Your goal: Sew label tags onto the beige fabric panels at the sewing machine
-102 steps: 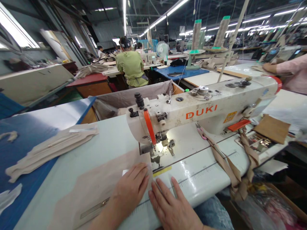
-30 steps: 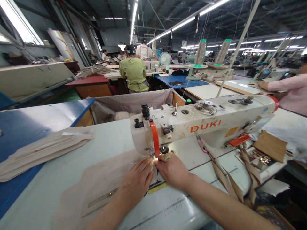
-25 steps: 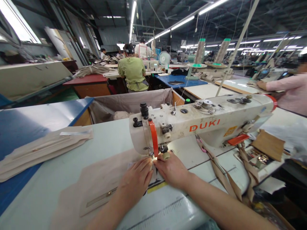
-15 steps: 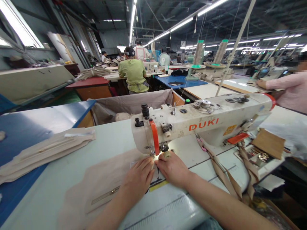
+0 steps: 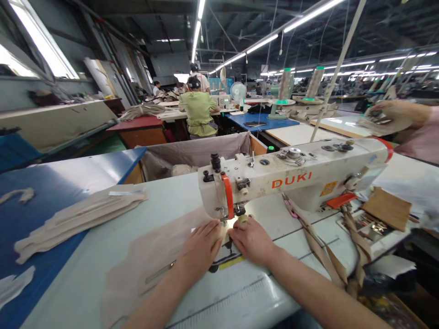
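A white DUKI sewing machine [image 5: 291, 176] stands on the pale table [image 5: 171, 196]. A beige fabric piece [image 5: 154, 260] with a zipper lies flat under its needle. My left hand [image 5: 200, 249] presses down on that fabric just left of the presser foot, fingers stretched forward. My right hand [image 5: 252, 240] lies right of the needle, its fingertips pinched at the fabric edge under the machine's lamp. The two hands almost touch at the needle.
A stack of beige fabric pieces [image 5: 78, 214] lies at the left, across the edge of a blue table [image 5: 41, 183]. Beige straps [image 5: 325, 251] hang off the right. A grey cloth bin [image 5: 195, 151] stands behind. A person in green [image 5: 198, 112] sits ahead; a pink sleeve [image 5: 418, 137] shows at right.
My hands went from lying flat near the table's front edge up to the needle and have stayed there. The view has shifted slightly; the person at right has raised an arm.
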Available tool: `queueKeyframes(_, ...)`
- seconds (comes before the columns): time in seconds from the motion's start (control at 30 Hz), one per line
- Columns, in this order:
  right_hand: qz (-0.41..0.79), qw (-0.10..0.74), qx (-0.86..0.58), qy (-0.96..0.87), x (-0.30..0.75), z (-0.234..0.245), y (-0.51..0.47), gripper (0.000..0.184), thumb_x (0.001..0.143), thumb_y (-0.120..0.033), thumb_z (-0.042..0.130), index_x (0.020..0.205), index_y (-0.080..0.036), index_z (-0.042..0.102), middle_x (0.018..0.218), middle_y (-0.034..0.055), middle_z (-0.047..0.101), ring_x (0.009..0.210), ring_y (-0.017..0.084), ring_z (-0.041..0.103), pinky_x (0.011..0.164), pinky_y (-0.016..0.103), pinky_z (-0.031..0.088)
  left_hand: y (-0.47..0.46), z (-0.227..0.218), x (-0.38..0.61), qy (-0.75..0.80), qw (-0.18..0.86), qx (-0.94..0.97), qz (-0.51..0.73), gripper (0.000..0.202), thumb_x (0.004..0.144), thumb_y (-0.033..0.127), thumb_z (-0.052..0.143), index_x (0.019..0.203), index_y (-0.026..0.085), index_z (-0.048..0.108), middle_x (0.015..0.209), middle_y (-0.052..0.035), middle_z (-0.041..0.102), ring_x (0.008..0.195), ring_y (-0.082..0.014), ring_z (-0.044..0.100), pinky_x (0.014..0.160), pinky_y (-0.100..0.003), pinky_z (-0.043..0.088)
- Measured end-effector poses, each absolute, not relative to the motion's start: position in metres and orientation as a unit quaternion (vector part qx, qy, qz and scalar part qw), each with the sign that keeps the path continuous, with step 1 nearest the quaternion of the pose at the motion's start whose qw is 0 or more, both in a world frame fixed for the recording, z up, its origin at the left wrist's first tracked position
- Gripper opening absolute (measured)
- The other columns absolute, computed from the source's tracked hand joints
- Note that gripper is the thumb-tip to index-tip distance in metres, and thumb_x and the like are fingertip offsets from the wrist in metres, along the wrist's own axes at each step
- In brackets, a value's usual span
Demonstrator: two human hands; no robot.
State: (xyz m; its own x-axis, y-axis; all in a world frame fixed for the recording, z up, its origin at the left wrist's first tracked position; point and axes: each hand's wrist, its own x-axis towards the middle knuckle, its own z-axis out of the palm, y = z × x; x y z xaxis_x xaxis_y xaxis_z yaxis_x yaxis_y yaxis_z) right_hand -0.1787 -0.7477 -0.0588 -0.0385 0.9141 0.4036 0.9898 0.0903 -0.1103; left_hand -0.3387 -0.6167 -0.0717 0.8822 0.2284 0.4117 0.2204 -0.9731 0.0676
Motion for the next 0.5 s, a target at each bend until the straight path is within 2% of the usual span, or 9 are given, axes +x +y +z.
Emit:
queueKeyframes(0.17,-0.115,0.247,-0.644,-0.715,-0.178,-0.066,-0.753,0.018,0.094,-0.016,0.050,0.094,-0.016,0.068,0.083,0.0067,0.065,0.080,0.019,0.055,0.075,0.031,0.040,-0.637,-0.071,-0.389,0.118,0.006,0.977,0.179,0.037,0.092,0.023,0.048,0.127,0.018,0.057,0.131,-0.0094,0.063,0.118,-0.0220,0.060,0.099,-0.040,0.051)
queueKeyframes(0.27,-0.117,0.267,-0.627,-0.722,-0.177,-0.069,-0.754,0.021,0.095,-0.016,0.048,0.094,-0.016,0.069,0.084,0.0074,0.065,0.080,0.019,0.056,0.075,0.032,0.041,-0.653,-0.057,-0.416,0.133,-0.039,0.968,0.209,0.049,0.093,0.028,0.048,0.140,0.016,0.046,0.143,-0.0125,0.053,0.131,-0.0243,0.050,0.105,-0.042,0.045)
queueKeyframes(0.4,-0.123,0.266,-0.619,-0.729,-0.177,-0.069,-0.756,0.020,0.094,-0.016,0.049,0.093,-0.016,0.068,0.082,0.0072,0.065,0.081,0.019,0.056,0.077,0.032,0.043,-0.663,-0.048,-0.457,0.222,-0.113,0.926,0.284,0.072,0.092,0.045,0.047,0.153,0.014,0.024,0.155,-0.0172,0.033,0.142,-0.0319,0.032,0.110,-0.049,0.035)
queueKeyframes(0.5,-0.128,0.269,-0.616,-0.729,-0.179,-0.065,-0.759,0.019,0.093,-0.016,0.049,0.091,-0.017,0.068,0.079,0.0062,0.064,0.079,0.019,0.055,0.076,0.031,0.044,-0.668,-0.069,-0.497,0.197,-0.121,0.945,0.232,0.088,0.082,0.063,0.053,0.152,0.016,0.027,0.152,-0.0173,0.038,0.136,-0.0347,0.041,0.105,-0.046,0.041)
